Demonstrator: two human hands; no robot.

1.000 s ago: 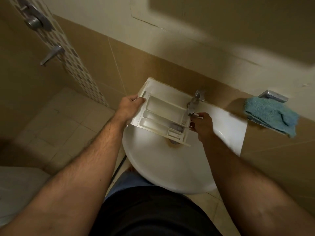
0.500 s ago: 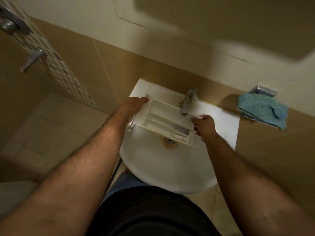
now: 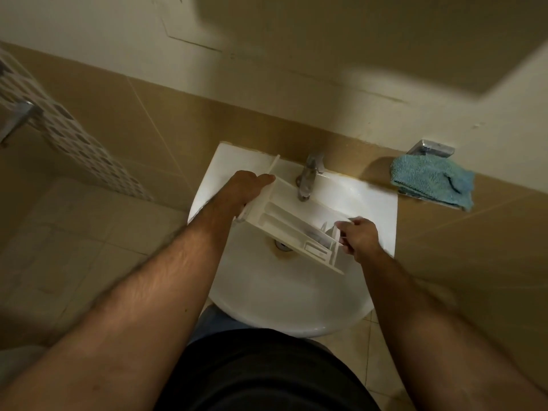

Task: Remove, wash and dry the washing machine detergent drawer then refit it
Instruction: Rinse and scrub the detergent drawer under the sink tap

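Where the drawer is held: while the detergent drawer (image 3: 289, 222) is kept above the basin of the sink (image 3: 267, 295), it is carried at both ends, just below the spout of the tap (image 3: 308, 179).
Long axis: it is seen to run from far-left to near-right across the bowl, with the front panel at the far-left end and the compartment end nearest the right side.
Left grip: the left hand (image 3: 247, 189) is wrapped on the front-panel end, the thumb laid along the panel's edge; it is clamped on the drawer.
Right grip: the right hand (image 3: 357, 237) is closed on the near-right end, fingers curled over the rim there.
Deciding relation: the tap spout is placed over the drawer's far long edge, roughly midway between the two hands, so neither hand is judged clearly nearer to it; the tap can only be turned once one end is released.
Water: no stream can be made out.
Tilt: the open side is turned up and toward the camera.
Look of the drawer: white plastic, long ribbed compartments, a small rectangular insert near the right end; residue cannot be told.
Drying cloth: a blue towel (image 3: 433, 180) is draped on a wall holder to the right, well apart from the sink.
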